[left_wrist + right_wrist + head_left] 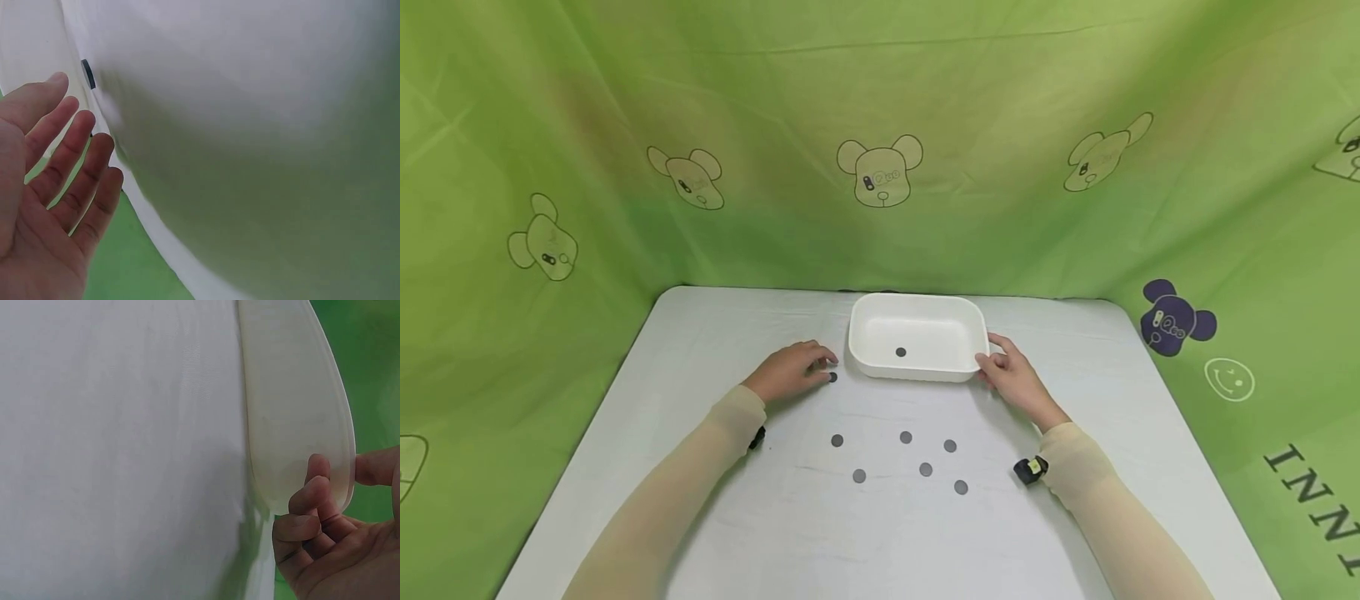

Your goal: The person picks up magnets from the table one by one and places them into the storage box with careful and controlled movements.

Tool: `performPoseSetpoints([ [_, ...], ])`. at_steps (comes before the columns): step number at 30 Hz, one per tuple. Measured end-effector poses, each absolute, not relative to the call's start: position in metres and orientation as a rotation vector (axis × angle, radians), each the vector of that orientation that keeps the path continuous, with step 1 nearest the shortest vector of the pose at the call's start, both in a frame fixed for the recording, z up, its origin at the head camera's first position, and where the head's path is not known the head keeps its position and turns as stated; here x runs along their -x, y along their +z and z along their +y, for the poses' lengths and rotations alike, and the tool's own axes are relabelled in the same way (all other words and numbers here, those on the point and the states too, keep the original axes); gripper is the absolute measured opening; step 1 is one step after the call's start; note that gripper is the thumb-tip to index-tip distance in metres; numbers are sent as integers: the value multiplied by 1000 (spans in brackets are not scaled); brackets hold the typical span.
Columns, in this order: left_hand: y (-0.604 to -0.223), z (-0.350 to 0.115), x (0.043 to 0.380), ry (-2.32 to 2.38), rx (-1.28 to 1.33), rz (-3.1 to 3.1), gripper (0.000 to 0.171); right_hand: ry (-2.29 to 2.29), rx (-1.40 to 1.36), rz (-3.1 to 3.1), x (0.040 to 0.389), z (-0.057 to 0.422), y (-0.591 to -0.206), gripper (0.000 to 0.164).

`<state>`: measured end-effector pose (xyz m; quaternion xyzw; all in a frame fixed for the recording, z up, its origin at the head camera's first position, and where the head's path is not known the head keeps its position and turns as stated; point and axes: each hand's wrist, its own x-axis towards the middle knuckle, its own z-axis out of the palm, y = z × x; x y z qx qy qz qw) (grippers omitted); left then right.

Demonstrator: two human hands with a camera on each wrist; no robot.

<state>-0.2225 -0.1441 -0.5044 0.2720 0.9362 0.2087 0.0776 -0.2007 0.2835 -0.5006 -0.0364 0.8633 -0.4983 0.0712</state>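
Note:
A white rectangular container [919, 372] with rounded corners stands toward the back of the table. One small dark disc [901, 352] lies inside it. At its right end my right hand [1017, 385] pinches the rim; in the right wrist view, that hand's [331, 537] thumb and fingers are on opposite sides of the container's wall [294, 394]. My left hand [792, 372] is left of the container, beside another dark disc [832, 377] on the table. The left wrist view shows this hand [59, 187] with loosely bent fingers, apart from the disc [87, 74].
Several more dark discs [926, 470] lie scattered on the white-covered table [820, 550] in front of the container. A green cloth [985, 242] printed with bear heads hangs behind the table and at both sides. Each sleeved wrist wears a small black device [1031, 470].

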Motion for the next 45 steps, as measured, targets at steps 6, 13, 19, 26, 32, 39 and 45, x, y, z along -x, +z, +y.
performPoseSetpoints([
  [6, -506, -143, 221, 595, -844, 2809, 29, -1494, 107, 2598, 202, 286, -504, 69],
  [13, -510, -141, 221, 559, -847, 2818, 28, -1479, 112, 2608, 203, 288, -507, 67],
  [19, -511, -140, 220, 532, -874, 2839, 26, -1478, 113, 2610, 201, 287, -504, 67],
  [26, -511, -139, 219, 502, -897, 2863, 23, -1501, 120, 2596, 201, 286, -504, 67],
  [32, -511, -138, 218, 495, -879, 2863, 22, -1503, 110, 2594, 202, 287, -505, 66],
  [39, -511, -138, 217, 502, -874, 2863, 20, -1491, 115, 2600, 203, 288, -506, 66],
  [45, -512, -138, 218, 510, -892, 2866, 19, -1480, 108, 2606, 203, 287, -505, 67],
])
